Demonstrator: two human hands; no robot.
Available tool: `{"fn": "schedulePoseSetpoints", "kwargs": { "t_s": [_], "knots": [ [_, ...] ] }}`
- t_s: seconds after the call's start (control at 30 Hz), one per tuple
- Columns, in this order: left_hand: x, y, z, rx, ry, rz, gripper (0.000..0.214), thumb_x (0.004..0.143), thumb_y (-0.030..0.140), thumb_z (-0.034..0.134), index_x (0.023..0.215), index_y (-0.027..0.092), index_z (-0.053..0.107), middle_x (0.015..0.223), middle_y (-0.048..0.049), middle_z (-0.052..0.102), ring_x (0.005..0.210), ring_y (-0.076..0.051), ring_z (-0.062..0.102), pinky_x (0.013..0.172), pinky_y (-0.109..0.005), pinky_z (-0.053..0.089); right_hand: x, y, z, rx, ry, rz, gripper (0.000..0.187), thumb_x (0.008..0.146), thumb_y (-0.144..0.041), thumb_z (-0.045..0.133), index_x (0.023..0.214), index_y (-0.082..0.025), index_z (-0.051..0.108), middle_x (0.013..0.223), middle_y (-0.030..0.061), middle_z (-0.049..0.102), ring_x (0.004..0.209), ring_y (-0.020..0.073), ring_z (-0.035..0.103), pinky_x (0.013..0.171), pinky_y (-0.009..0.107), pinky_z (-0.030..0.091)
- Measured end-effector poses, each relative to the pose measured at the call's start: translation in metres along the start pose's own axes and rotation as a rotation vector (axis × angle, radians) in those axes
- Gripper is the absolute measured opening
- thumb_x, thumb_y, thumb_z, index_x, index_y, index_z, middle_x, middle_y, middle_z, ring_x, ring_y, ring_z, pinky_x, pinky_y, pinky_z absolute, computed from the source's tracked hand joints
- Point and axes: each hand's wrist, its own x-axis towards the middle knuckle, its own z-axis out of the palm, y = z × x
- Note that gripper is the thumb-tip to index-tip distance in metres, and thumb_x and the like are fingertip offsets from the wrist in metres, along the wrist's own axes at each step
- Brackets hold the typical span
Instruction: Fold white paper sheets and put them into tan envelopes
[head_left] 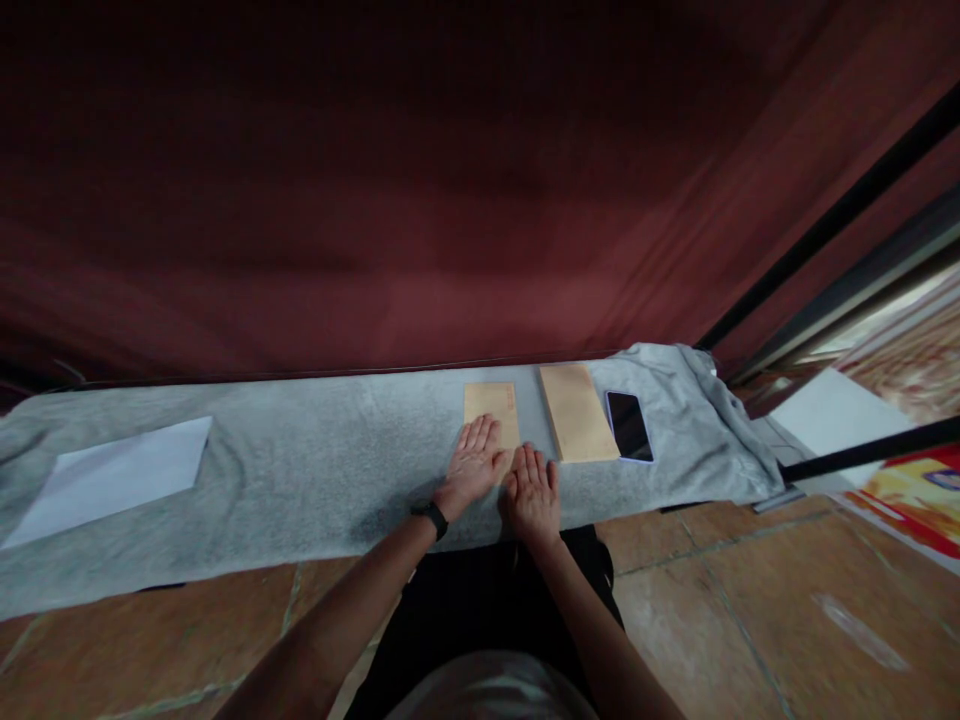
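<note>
My left hand [474, 463] lies flat, fingers stretched out, on the near end of a tan envelope [495, 405] that rests on the grey cloth [315, 470]. A black band sits on that wrist. My right hand [534, 490] lies flat beside it on the cloth, fingers together and extended, at the envelope's near right corner. Neither hand grips anything. A second, larger tan envelope [576, 412] lies to the right, apart from both hands.
A black phone [628, 425] lies face up right of the larger envelope. A white sheet of paper [112, 475] lies at the cloth's far left. A dark red curtain hangs behind. Brown tiled floor [750, 600] surrounds, with black poles at right.
</note>
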Motion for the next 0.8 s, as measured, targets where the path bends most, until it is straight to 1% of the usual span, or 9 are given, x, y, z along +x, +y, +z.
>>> {"fn": "schedulePoseSetpoints", "kwargs": {
  "t_s": [0.23,0.37,0.47,0.53,0.63,0.8],
  "knots": [
    [-0.028,0.0,-0.019,-0.003,-0.073,0.144,0.053,0.103,0.037,0.034,0.154,0.022,0.036,0.164,-0.0089,0.029,0.153,-0.025,0.021,0.125,-0.049,0.014,-0.001,0.002,0.0,-0.003,0.004,-0.019,0.054,0.102,-0.026,0.031,0.153,-0.009,0.039,0.155,0.0164,0.043,0.142,0.031,0.04,0.119,0.052,0.021],
    [-0.039,-0.001,-0.028,-0.039,-0.112,0.241,0.052,0.104,0.038,0.034,0.154,0.025,0.036,0.164,-0.0053,0.029,0.153,-0.022,0.019,0.125,-0.047,0.012,-0.001,0.003,-0.003,-0.002,-0.005,-0.034,0.054,0.103,-0.027,0.031,0.152,-0.008,0.039,0.154,0.0173,0.044,0.143,0.0319,0.039,0.119,0.053,0.02],
    [-0.048,-0.002,-0.032,-0.068,-0.134,0.326,0.054,0.102,0.042,0.04,0.154,0.027,0.034,0.164,-0.003,0.03,0.154,-0.02,0.016,0.126,-0.045,0.011,-0.002,0.004,-0.003,0.006,-0.019,-0.03,0.054,0.103,-0.029,0.031,0.152,-0.009,0.039,0.155,0.0173,0.042,0.143,0.0319,0.038,0.118,0.052,0.02],
    [-0.054,-0.002,-0.035,-0.076,-0.153,0.353,0.058,0.101,0.046,0.043,0.154,0.026,0.033,0.164,-0.003,0.03,0.154,-0.02,0.015,0.126,-0.043,0.01,-0.002,0.004,-0.003,0.014,-0.023,-0.023,0.054,0.103,-0.029,0.031,0.153,-0.009,0.039,0.155,0.0175,0.042,0.143,0.032,0.038,0.118,0.053,0.021],
    [-0.06,0.0,-0.038,-0.087,-0.162,0.369,0.063,0.1,0.052,0.043,0.154,0.021,0.033,0.162,-0.0064,0.033,0.154,-0.02,0.017,0.126,-0.041,0.01,-0.001,0.005,-0.003,0.03,-0.014,-0.022,0.053,0.102,-0.029,0.031,0.152,-0.011,0.041,0.154,0.0177,0.044,0.142,0.032,0.039,0.117,0.054,0.022],
    [-0.066,0.003,-0.042,-0.104,-0.143,0.391,0.068,0.1,0.054,0.04,0.155,0.014,0.032,0.161,-0.011,0.034,0.153,-0.021,0.02,0.126,-0.04,0.011,-0.004,0.008,-0.006,0.048,-0.015,-0.076,0.049,0.102,-0.028,0.033,0.147,-0.018,0.049,0.151,0.0119,0.05,0.139,0.0295,0.043,0.117,0.052,0.021]
  ]
}}
